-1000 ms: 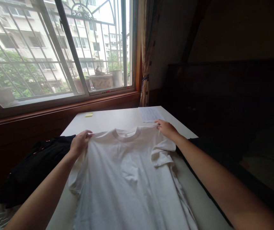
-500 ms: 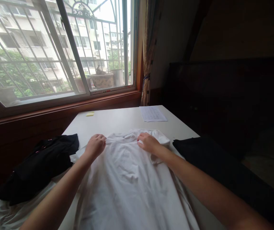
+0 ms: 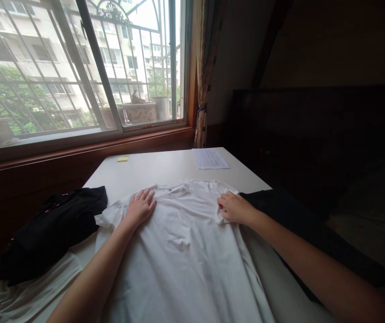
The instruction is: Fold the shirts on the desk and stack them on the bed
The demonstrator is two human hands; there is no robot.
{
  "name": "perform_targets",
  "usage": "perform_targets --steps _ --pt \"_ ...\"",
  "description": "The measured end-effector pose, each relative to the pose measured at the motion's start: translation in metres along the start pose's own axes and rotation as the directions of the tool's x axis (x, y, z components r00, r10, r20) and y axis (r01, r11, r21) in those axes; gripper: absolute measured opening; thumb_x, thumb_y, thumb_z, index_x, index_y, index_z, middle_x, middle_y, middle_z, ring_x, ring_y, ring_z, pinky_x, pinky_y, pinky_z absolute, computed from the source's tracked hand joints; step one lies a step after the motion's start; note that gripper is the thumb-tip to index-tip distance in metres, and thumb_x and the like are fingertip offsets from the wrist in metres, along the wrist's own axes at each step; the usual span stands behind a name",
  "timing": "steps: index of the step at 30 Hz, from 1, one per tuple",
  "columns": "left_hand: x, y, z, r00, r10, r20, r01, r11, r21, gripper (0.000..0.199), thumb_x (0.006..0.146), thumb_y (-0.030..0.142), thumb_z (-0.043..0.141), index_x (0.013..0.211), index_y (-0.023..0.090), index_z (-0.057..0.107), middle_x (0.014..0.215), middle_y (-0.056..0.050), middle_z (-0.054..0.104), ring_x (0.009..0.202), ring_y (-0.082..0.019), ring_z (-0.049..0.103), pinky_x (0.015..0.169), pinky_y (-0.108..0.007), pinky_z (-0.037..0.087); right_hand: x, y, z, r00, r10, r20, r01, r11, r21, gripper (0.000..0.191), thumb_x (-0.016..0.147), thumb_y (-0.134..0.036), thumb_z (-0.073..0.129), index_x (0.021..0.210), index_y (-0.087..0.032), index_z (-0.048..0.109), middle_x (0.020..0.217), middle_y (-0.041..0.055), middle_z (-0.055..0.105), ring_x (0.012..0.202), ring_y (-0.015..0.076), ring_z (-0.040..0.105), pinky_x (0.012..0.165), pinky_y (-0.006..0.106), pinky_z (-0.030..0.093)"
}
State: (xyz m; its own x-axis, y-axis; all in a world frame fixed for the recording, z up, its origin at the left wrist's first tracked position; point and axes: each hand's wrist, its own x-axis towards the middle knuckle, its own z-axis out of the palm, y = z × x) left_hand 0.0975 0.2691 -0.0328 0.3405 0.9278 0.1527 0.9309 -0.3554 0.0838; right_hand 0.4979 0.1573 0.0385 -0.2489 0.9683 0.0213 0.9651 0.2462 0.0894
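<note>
A white T-shirt (image 3: 179, 251) lies spread on the white table (image 3: 159, 166), its collar toward the far side and some wrinkles at its middle. My left hand (image 3: 141, 207) rests flat on the shirt's left shoulder, fingers spread, beside the left sleeve. At the right sleeve, my right hand (image 3: 234, 207) has its fingers curled and pinched on the shirt's fabric.
Black clothing (image 3: 51, 229) lies over pale cloth (image 3: 41, 287) at the left. A dark cloth (image 3: 300, 229) hangs at the table's right edge. Printed paper (image 3: 211, 159) and yellow sticky notes (image 3: 123, 158) are at the far side, below the window.
My right hand has moved right, from beside the collar to the right sleeve. My left hand has flattened and spread its fingers on the shirt. The view has shifted slightly.
</note>
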Motion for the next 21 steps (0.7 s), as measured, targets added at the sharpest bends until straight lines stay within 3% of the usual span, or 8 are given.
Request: perform_targets --steps 4,9,12,15,18,21 --pt "0.001 -0.004 -0.002 1.0 -0.021 0.015 0.021 1.0 -0.019 0.055 0.106 0.05 0.032 0.156 0.03 0.044 0.169 -0.008 0.034 0.157 -0.036 0.026 0.123 -0.064 0.02 -0.01 0.037 0.007 0.993 0.116 -0.018 -0.114 0.99 0.08 0.012 0.081 -0.015 0.065 0.088 -0.025 0.068 0.096 0.0091 0.067 0.096 0.0275 0.06 0.083 0.037 0.047" --pt "0.007 0.003 -0.01 0.999 -0.045 0.02 0.046 0.999 -0.022 0.054 0.105 0.047 0.034 0.158 0.034 0.04 0.167 -0.013 0.036 0.153 -0.044 0.028 0.112 -0.077 0.026 -0.008 0.054 0.013 0.991 0.082 -0.102 -0.061 0.979 0.194 0.014 0.08 -0.009 0.063 0.078 -0.023 0.065 0.099 0.0089 0.062 0.091 0.0234 0.059 0.087 0.037 0.051" --pt "0.015 0.019 -0.02 1.0 0.019 0.007 -0.019 1.0 -0.008 0.051 0.101 0.032 0.043 0.152 0.032 0.048 0.166 -0.014 0.037 0.154 -0.044 0.024 0.111 -0.08 0.024 0.005 0.04 0.015 0.988 0.0 -0.151 0.039 0.967 0.25 0.023 0.08 -0.005 0.058 0.092 -0.022 0.067 0.104 0.0073 0.065 0.1 0.0232 0.06 0.096 0.038 0.049" --pt "0.025 0.041 -0.03 0.99 0.14 0.013 -0.14 0.99 0.001 0.039 0.095 0.02 0.051 0.129 0.031 0.066 0.15 -0.01 0.055 0.15 -0.035 0.033 0.118 -0.071 0.021 0.025 0.013 0.017 0.975 -0.115 -0.188 0.164 0.948 0.273 0.031 0.08 -0.003 0.059 0.103 -0.022 0.07 0.111 0.0069 0.068 0.106 0.0243 0.061 0.101 0.039 0.047" --pt "0.036 0.058 -0.034 0.981 0.192 0.029 -0.192 0.981 -0.003 0.027 0.092 0.023 0.056 0.116 0.027 0.069 0.129 -0.011 0.066 0.131 -0.034 0.052 0.113 -0.069 0.032 0.05 -0.018 0.016 0.956 -0.177 -0.232 0.248 0.912 0.326 0.027 0.086 -0.006 0.06 0.105 -0.02 0.072 0.116 0.0086 0.07 0.109 0.0237 0.062 0.102 0.038 0.047" --pt "0.045 0.062 -0.035 0.977 0.209 0.04 -0.209 0.978 0.0 0.025 0.09 0.028 0.062 0.114 0.026 0.068 0.121 -0.011 0.067 0.12 -0.034 0.056 0.105 -0.062 0.043 0.08 -0.049 0.014 0.944 -0.209 -0.256 0.294 0.886 0.358 0.03 0.088 -0.008 0.062 0.113 -0.019 0.072 0.12 0.0092 0.07 0.112 0.0229 0.062 0.102 0.036 0.047"
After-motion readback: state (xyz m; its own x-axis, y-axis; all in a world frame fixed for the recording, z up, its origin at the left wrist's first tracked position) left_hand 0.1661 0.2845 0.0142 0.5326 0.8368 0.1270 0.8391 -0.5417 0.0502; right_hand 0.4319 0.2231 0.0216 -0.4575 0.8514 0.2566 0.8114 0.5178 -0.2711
